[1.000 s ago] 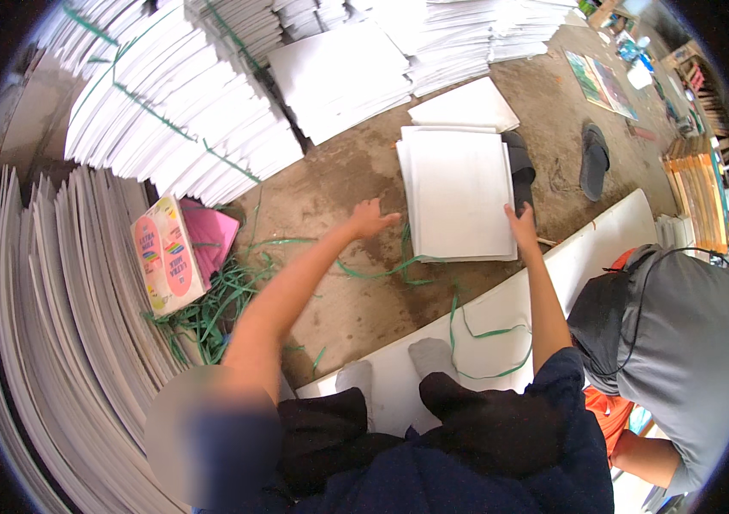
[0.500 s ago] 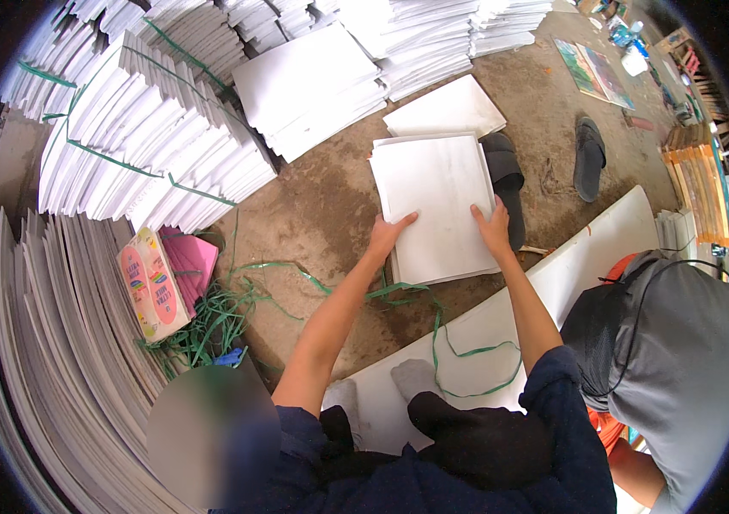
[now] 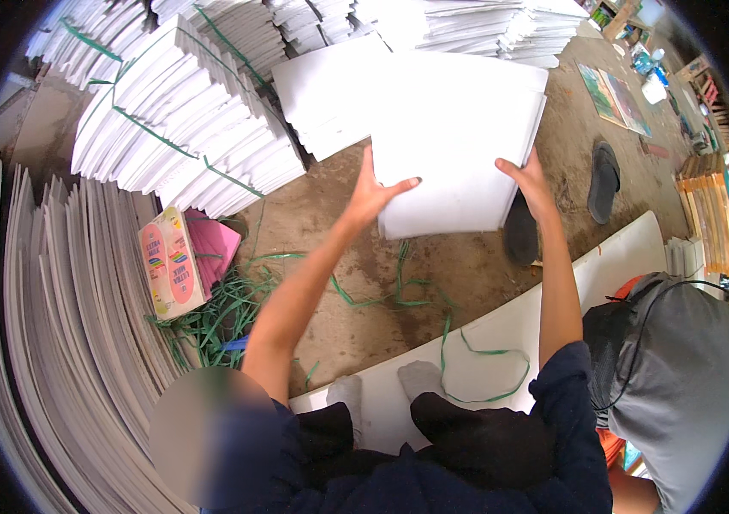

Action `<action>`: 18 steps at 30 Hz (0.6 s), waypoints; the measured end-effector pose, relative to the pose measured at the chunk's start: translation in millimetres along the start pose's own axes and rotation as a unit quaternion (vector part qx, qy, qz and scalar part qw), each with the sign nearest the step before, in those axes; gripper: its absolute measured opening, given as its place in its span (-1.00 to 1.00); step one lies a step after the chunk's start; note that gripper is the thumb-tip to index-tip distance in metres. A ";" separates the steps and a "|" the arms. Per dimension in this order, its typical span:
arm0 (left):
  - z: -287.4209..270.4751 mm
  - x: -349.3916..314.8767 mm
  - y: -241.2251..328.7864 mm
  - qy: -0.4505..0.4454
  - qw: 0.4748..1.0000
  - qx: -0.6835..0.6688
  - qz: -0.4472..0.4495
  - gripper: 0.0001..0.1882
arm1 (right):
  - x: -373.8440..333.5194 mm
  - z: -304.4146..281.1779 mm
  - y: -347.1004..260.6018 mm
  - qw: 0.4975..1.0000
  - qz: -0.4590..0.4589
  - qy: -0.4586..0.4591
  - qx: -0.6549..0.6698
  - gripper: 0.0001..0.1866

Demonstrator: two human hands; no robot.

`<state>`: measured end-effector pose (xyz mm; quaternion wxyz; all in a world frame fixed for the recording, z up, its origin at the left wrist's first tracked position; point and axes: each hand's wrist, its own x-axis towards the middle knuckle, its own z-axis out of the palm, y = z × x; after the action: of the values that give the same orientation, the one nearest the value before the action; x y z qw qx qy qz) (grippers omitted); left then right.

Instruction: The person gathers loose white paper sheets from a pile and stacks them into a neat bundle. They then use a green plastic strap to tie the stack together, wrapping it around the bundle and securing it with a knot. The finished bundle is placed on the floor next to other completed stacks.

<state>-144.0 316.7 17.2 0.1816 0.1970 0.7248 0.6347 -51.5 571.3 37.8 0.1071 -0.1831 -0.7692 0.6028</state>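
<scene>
White stack point(image 3: 459, 141) is off the floor point(image 3: 347, 334) now, partly hiding the nearer sandal point(image 3: 520, 233). Left hand point(image 3: 373, 193) and right hand point(image 3: 530, 182) grip its sides, so mid-lift, looks like.

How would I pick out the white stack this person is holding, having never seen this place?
Start with the brown floor mid-picture, where piles of white sheets line the upper edge. In front of them, the left hand and right hand hold a white stack by its opposite sides. Unlike the neighbouring piles, it alone has hands on it.
</scene>
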 end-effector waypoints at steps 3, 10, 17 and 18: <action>-45.3 20.0 9.8 -0.041 0.996 0.042 0.073 -0.02 | 11.8 24.0 -29.4 0.997 -0.073 0.002 0.016 -0.05; -104.1 -12.2 3.0 -0.089 0.990 0.102 0.051 -0.28 | -1.3 79.5 -19.1 0.991 -0.133 -0.023 0.004 0.06; -123.2 -45.0 -69.5 -0.044 0.995 0.082 0.022 -0.06 | -28.8 124.0 45.0 0.989 -0.081 -0.087 0.090 0.04; -122.6 -45.3 -75.3 -0.033 0.996 0.079 0.026 -0.02 | -25.4 122.6 49.2 0.989 -0.036 -0.136 0.039 0.06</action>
<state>-172.3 180.5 -41.1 0.1731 0.2505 0.7610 0.5728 -68.2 462.1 -39.0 0.0304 -0.0677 -0.7584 0.6475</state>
